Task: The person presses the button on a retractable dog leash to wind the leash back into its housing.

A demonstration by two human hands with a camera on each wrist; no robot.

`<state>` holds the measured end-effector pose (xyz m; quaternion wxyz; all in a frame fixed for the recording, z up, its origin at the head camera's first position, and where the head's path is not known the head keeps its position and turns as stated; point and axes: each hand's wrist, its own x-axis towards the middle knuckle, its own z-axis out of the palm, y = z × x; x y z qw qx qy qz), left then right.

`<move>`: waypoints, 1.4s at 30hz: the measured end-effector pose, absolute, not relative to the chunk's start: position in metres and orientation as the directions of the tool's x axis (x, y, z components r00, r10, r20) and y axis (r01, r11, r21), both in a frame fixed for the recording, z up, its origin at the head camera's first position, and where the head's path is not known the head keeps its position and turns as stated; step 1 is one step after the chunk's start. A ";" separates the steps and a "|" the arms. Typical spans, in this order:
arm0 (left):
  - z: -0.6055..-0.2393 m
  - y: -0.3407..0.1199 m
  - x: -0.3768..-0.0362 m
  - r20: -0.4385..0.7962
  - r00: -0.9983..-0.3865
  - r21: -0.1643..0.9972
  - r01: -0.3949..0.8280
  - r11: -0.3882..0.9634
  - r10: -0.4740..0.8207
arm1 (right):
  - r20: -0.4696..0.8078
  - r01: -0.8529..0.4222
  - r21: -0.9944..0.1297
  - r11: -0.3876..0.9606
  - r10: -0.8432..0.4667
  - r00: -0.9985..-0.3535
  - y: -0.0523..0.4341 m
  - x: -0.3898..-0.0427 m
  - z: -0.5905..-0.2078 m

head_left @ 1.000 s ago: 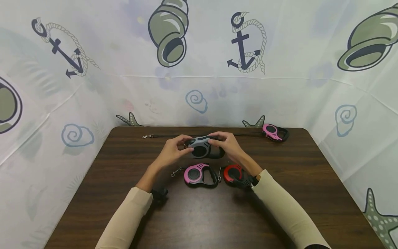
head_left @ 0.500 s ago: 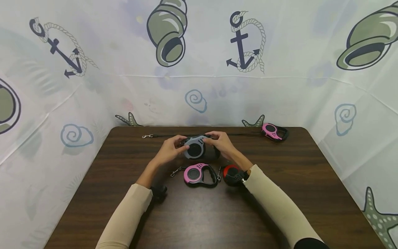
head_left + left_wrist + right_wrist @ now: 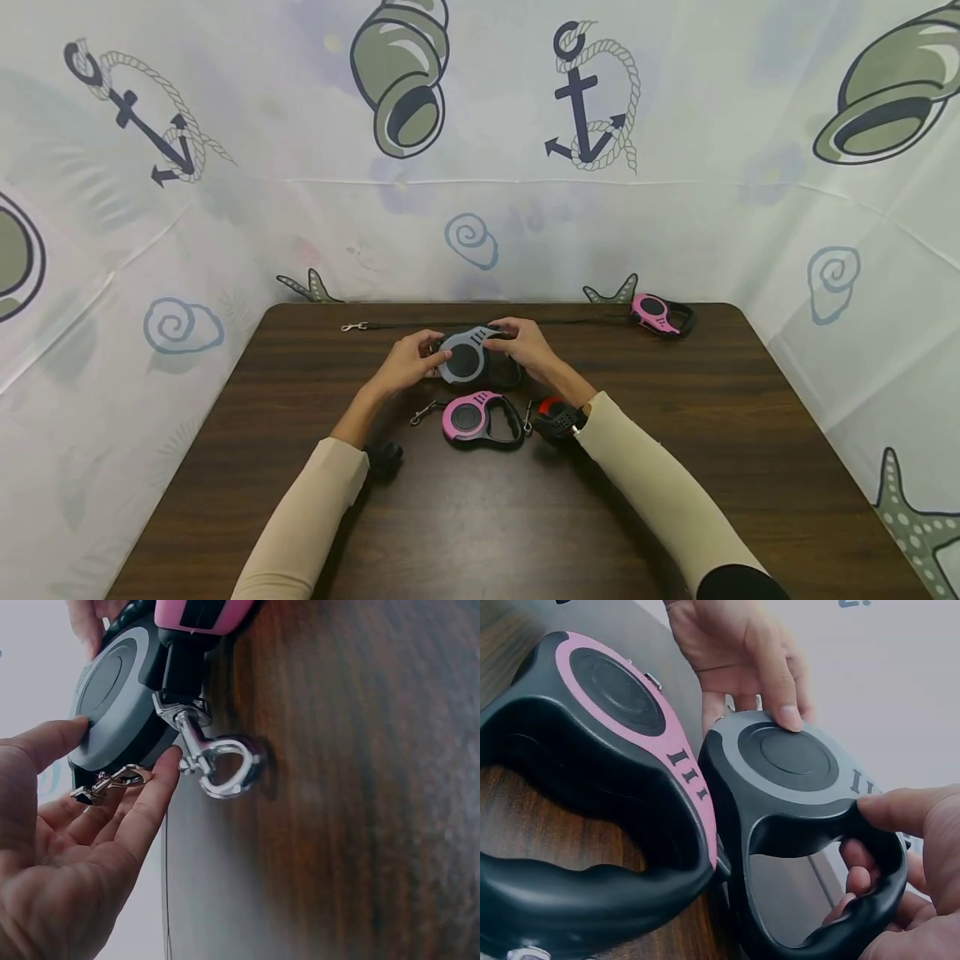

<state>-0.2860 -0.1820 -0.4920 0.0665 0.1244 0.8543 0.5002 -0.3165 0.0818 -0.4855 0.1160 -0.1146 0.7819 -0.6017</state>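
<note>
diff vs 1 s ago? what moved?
Both hands, left hand and right hand, still holding the grey leash, carried it slightly left and tipped its round face more toward the camera. Near pink leash, red leash and far pink leash stayed put on the table.

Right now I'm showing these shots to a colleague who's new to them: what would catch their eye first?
Both hands hold a grey retractable leash at mid-table, the left hand on its round case, the right hand at its black handle. Just nearer lies a pink leash; another pink one sits at the far right corner.
</note>
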 end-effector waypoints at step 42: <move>-0.501 -0.185 -0.285 -0.014 -0.964 0.740 0.168 0.652 0.264 | 0.051 -0.184 -0.858 0.479 -0.276 -0.960 0.084 -0.309 -0.494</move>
